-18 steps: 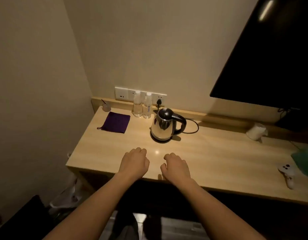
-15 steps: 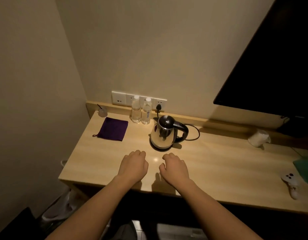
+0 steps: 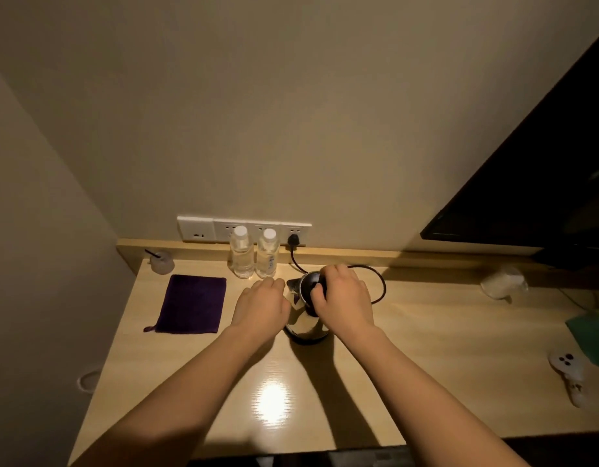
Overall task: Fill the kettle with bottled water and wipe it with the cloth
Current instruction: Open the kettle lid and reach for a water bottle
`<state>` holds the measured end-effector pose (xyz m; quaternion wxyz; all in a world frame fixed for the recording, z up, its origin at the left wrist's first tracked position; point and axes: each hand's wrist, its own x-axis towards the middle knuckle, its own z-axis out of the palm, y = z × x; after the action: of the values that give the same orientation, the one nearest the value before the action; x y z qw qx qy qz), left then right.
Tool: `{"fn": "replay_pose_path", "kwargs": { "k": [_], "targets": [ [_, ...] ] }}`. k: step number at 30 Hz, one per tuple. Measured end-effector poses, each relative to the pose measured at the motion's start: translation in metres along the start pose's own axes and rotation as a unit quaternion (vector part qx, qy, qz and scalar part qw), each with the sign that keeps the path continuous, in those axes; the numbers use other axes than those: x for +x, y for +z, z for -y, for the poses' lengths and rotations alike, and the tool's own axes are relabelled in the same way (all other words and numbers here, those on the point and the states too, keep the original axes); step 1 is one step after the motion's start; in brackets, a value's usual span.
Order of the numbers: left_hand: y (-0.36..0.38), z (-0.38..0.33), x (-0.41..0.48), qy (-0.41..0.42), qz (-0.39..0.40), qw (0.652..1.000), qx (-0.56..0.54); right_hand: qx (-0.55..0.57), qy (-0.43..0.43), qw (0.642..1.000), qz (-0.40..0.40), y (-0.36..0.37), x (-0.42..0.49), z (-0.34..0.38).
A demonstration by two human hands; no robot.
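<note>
While the left hand [image 3: 260, 306] lies flat against the steel side of the kettle [image 3: 306, 320], its fingers [image 3: 269, 285] loosely extended and pressed to the metal rather than wrapped round it, the right hand [image 3: 343, 298] sits over the kettle's top with its fingers [image 3: 328, 276] curled down onto the black lid and the thumb hooked at the lid's near edge. Whether that hand has truly closed on the lid or only rests on it cannot be told, since the hand hides the handle and much of the lid. The kettle stands upright on the wooden desk [image 3: 274, 399], directly under the right fingers and touching the left fingertips on their right side.

Just beyond the left fingertips, two clear water bottles [image 3: 254, 256] with white caps stand side by side against the desk's back ledge, near but apart from the hand. Left of the left fingers, well clear of them, the purple cloth [image 3: 190, 303] lies flat on the desk. A black cord [image 3: 375, 284] loops out from behind the right fingers and runs up to a plug in the socket strip [image 3: 203, 228] on the wall beyond the bottles. Far to the right of the right fingers, a white controller [image 3: 569, 372] lies near the desk's edge.
</note>
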<state>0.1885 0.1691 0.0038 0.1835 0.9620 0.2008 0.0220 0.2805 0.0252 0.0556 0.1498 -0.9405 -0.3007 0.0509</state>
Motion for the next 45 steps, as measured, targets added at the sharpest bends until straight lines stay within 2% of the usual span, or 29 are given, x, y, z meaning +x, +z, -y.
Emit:
{"fn": "replay_pose_path", "kwargs": {
  "k": [2, 5, 11, 25, 28, 32, 34, 38, 41, 45],
  "targets": [
    [0.000, 0.001, 0.016, 0.007, 0.012, 0.999, -0.031, -0.005, 0.005, 1.000, -0.001, 0.001, 0.017, -0.005],
    [0.003, 0.000, 0.032, 0.024, 0.077, 0.992, -0.098, -0.035, 0.020, 0.999, 0.016, 0.006, 0.034, -0.010],
    [0.019, 0.000, 0.050, 0.052, 0.191, 0.961, -0.193, -0.074, 0.035, 0.993, 0.090, 0.023, 0.043, -0.018],
    [0.043, -0.006, 0.039, 0.012, 0.094, 0.964, -0.247, -0.026, 0.030, 0.998, 0.052, 0.034, 0.040, -0.021],
    [0.043, -0.007, 0.037, 0.013, 0.086, 0.963, -0.253, 0.032, 0.034, 0.997, 0.059, 0.028, 0.040, -0.027],
    [0.042, -0.006, 0.038, 0.012, 0.089, 0.963, -0.254, 0.184, 0.072, 0.978, 0.073, 0.014, 0.043, -0.047],
    [0.043, -0.005, 0.038, 0.013, 0.084, 0.965, -0.247, 0.280, 0.094, 0.953, 0.075, 0.009, 0.042, -0.062],
    [0.046, -0.006, 0.035, 0.010, 0.074, 0.969, -0.236, 0.447, 0.129, 0.879, 0.107, -0.001, 0.035, -0.095],
    [0.046, -0.007, 0.033, 0.005, 0.072, 0.970, -0.231, 0.494, 0.119, 0.853, 0.121, -0.006, 0.029, -0.110],
    [0.045, -0.008, 0.032, 0.000, 0.079, 0.971, -0.225, 0.494, 0.118, 0.854, 0.112, -0.005, 0.022, -0.121]
  ]
}}
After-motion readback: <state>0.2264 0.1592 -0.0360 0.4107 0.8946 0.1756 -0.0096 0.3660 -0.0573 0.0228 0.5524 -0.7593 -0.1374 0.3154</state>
